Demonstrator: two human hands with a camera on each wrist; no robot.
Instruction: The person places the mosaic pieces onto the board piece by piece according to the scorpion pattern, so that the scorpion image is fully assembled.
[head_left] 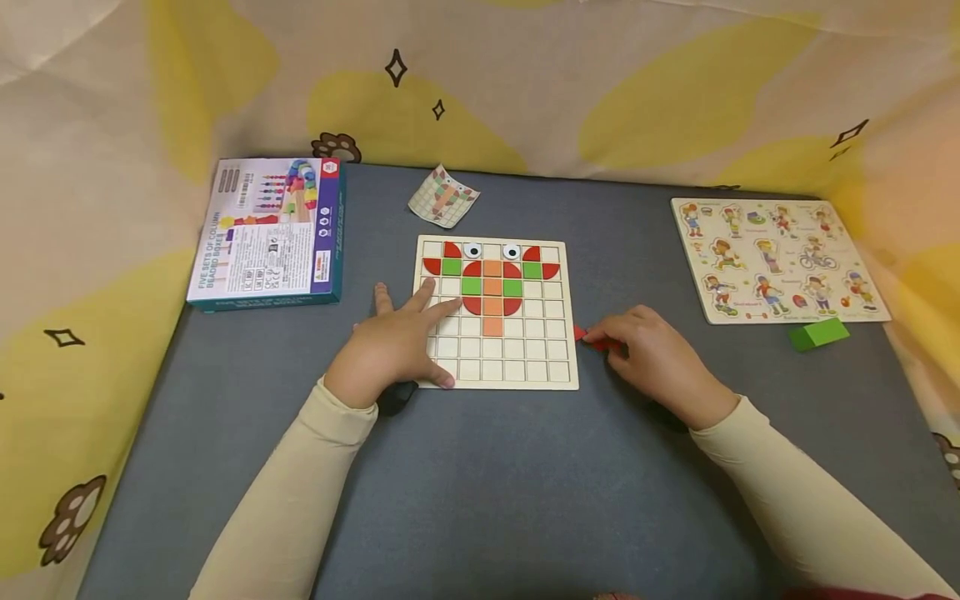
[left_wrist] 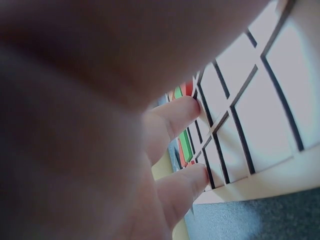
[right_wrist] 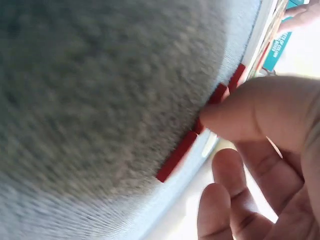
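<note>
A wooden grid board (head_left: 498,387) lies on the table, its upper half set with red rounded pieces (head_left: 511,306), green squares (head_left: 452,267), orange squares (head_left: 492,326) and two eye pieces (head_left: 472,251). My left hand (head_left: 393,343) rests spread over the board's left edge, thumb at the lower left. In the left wrist view, two fingertips (left_wrist: 189,107) lie on the bare grid. Just right of the board, my right hand (head_left: 660,354) pinches at a small red piece (right_wrist: 200,125) on the table. Other red pieces (right_wrist: 176,158) lie beside it, partly hidden by the fingers.
A crumpled pattern card (head_left: 444,197) lies behind the board. To the left is a bead-toy box (head_left: 266,233). At the right are a picture puzzle board (head_left: 780,260) and a green block (head_left: 819,334). Patterned cloth (head_left: 480,92) hangs around the table.
</note>
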